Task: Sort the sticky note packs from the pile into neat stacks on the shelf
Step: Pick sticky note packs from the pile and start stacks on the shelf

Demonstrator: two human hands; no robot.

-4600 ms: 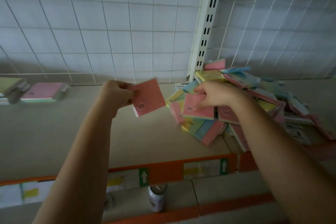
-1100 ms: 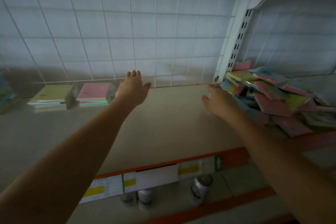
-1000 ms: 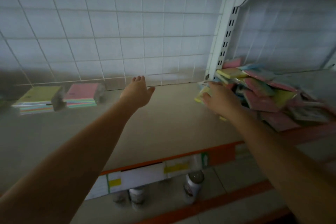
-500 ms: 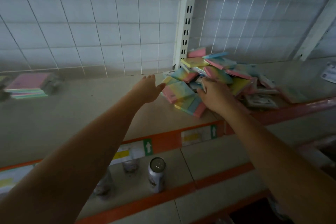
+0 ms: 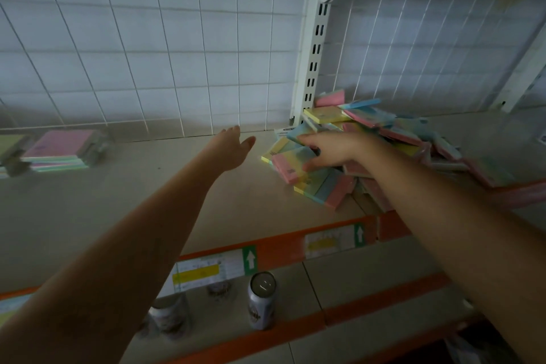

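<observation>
So the right hand (image 5: 331, 151) is down on the near edge of the pile (image 5: 384, 139), fingers spread over a pink-edged pack (image 5: 288, 167) with the thumb tucked under it. Looks like it's closing on that pack, but I honestly can't tell if it's properly clamped or only resting there. The left hand (image 5: 233, 146) hovers just to the left of that grip, fingers straight and apart, holding nothing, probably waiting to take the pack. The neat stacks (image 5: 59, 151) sit way off to the left of both hands along the shelf (image 5: 124, 195), by the wire grid back (image 5: 147, 53). Below the grip, a can (image 5: 261, 300) stands on the lower shelf. Plenty of packs left to sort.
</observation>
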